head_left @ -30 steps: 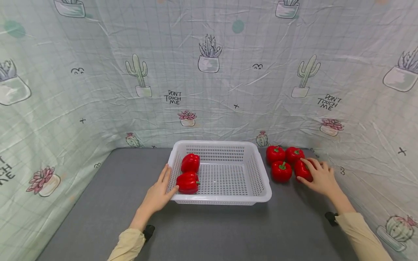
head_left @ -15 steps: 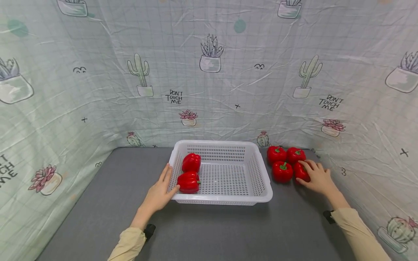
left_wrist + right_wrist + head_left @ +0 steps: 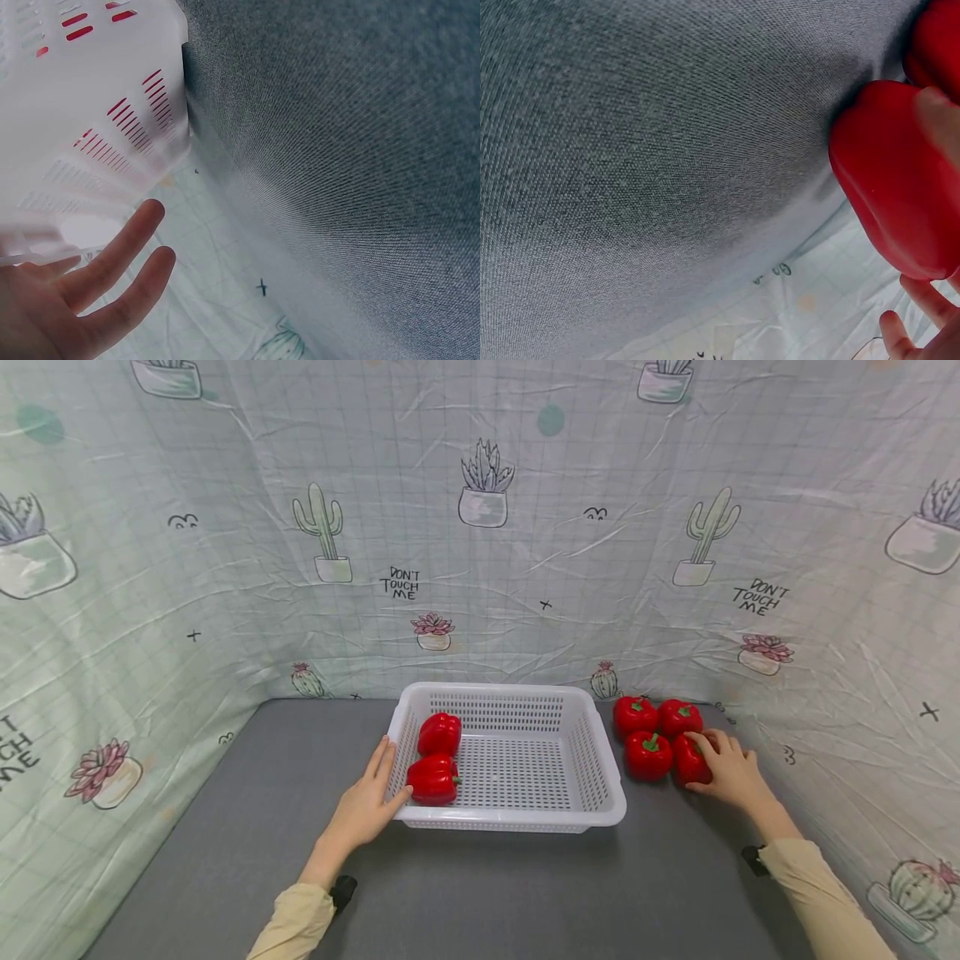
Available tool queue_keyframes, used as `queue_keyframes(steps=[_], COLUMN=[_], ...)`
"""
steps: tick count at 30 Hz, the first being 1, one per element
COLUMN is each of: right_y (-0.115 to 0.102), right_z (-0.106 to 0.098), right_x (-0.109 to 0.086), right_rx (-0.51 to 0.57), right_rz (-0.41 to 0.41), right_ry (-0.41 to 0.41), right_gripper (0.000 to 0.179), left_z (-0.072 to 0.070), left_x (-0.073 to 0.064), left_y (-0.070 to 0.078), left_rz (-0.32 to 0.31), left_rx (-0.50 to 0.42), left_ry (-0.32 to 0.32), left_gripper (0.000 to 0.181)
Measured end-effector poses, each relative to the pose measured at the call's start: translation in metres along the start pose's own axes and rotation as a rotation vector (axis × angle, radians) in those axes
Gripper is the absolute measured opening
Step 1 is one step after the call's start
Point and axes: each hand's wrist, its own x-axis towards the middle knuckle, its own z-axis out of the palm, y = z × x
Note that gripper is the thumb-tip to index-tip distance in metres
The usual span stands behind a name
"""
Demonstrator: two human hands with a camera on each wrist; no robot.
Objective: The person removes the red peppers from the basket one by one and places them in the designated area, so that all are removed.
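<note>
A white perforated plastic basket (image 3: pixel 517 817) stands on the grey table, with two red bell peppers, a rear one (image 3: pixel 439 734) and a front one (image 3: pixel 432 780), lying along its left side. My left hand (image 3: pixel 363 803) rests on the basket's left rim near the front corner. In the left wrist view, two straight fingers (image 3: pixel 124 259) extend outside the basket wall. At the right, my right hand (image 3: pixel 731 772) grips a red bell pepper (image 3: pixel 688 762) between thumb and fingers. The right wrist view shows this bell pepper (image 3: pixel 892 172) close up, thumb on one side and fingers on the other.
Beside the gripped pepper stand three more red bell peppers, a front one (image 3: pixel 648 755), a back left one (image 3: pixel 635 716) and a back right one (image 3: pixel 680 717), their green stems up. A cactus-print cloth (image 3: pixel 540 560) walls the back and sides of the grey table (image 3: pixel 495 893).
My right hand has shifted slightly left with the gripped bell pepper, bringing it close against the front standing pepper. The left hand has stayed on the basket rim.
</note>
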Motion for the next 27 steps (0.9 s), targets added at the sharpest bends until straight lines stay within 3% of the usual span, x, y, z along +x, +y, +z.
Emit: queue_keyframes(steps=[27], right_y=[0.0051], right_z=[0.0091], right_x=[0.0058], right_rx=[-0.054], right_rz=[-0.041], right_ry=[0.048], right_gripper=[0.087], left_z=[-0.0014], left_x=[-0.0006], left_y=[0.0009], left_rz=[-0.008], left_rx=[-0.004], left_ry=[-0.01], left_gripper=[0.076])
